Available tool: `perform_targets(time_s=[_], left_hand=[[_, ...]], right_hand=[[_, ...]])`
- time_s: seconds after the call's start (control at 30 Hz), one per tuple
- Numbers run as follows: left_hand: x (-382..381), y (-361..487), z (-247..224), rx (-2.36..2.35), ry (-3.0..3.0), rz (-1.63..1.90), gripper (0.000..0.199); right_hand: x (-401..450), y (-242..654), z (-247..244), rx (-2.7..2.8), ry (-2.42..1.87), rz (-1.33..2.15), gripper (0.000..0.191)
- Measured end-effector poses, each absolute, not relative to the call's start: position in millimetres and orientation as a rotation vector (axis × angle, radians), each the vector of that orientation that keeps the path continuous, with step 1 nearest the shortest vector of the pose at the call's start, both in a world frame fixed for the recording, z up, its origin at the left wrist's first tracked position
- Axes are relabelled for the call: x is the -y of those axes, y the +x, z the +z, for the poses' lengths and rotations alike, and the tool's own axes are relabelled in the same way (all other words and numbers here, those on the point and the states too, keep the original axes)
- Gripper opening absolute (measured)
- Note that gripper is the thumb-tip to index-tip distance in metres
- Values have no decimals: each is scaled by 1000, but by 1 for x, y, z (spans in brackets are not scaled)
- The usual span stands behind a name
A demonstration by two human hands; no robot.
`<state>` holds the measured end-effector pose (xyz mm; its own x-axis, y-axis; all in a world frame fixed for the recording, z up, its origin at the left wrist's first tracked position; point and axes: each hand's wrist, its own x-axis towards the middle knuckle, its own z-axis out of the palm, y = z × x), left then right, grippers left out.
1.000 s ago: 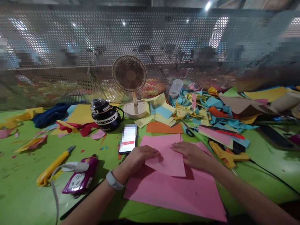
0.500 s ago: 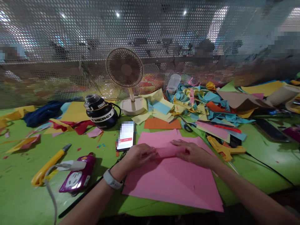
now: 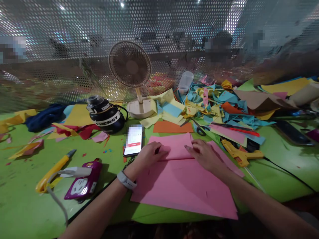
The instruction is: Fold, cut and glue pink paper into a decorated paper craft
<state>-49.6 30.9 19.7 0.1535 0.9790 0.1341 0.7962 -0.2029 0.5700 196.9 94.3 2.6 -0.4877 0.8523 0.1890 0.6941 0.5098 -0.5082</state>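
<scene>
Large pink paper sheets [image 3: 184, 189] lie on the table in front of me. On top of them is a smaller folded piece of pink paper [image 3: 178, 146], its lower edge making a straight line across the sheets. My left hand [image 3: 152, 154] holds its left side, thumb and fingertips drawn together on the paper. At the right side, my right hand [image 3: 203, 154] has bent fingers closed on the edge near its upper corner. A watch with a pale band [image 3: 126, 180] is on my left wrist. The undersides of both hands' fingers are partly hidden.
Left of the pink sheets are a lit phone [image 3: 134, 141], a purple power strip [image 3: 83, 182], a yellow cutter [image 3: 54, 171] and a black bottle [image 3: 106, 116]. A fan [image 3: 133, 66], scissors [image 3: 200, 129] and paper scraps [image 3: 214, 103] sit behind. A yellow glue gun [image 3: 240, 152] lies right.
The folded pink piece now lies flatter and shows more surface. My right hand has moved from resting across it to its right edge. The camera view has shifted slightly.
</scene>
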Motion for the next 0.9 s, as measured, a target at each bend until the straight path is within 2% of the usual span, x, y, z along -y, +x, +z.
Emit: perform_targets(time_s=[0.3, 0.43, 0.53, 0.67, 0.73, 0.83, 0.9], left_hand=[[-24, -40, 16, -1960, 2089, 495, 30], [-15, -35, 17, -2100, 2343, 618, 41], [-7, -25, 21, -1838, 2665, 684, 39], [4, -10, 17, -1344, 2798, 431, 69], [7, -6, 13, -1282, 2783, 359, 77], [8, -6, 11, -1265, 2769, 317, 76], [7, -7, 12, -1265, 2765, 312, 76]], right_hand=[[-81, 204, 1, 2358, -1301, 354, 35], [-80, 203, 4, 2385, -1318, 356, 33], [-81, 203, 2, 2378, -1336, 352, 32], [-82, 202, -1, 2371, -1366, 364, 31], [-83, 201, 0, 2338, -1365, 378, 34], [-83, 201, 2, 2283, -1344, 421, 38], [-82, 201, 4, 2277, -1332, 445, 34]])
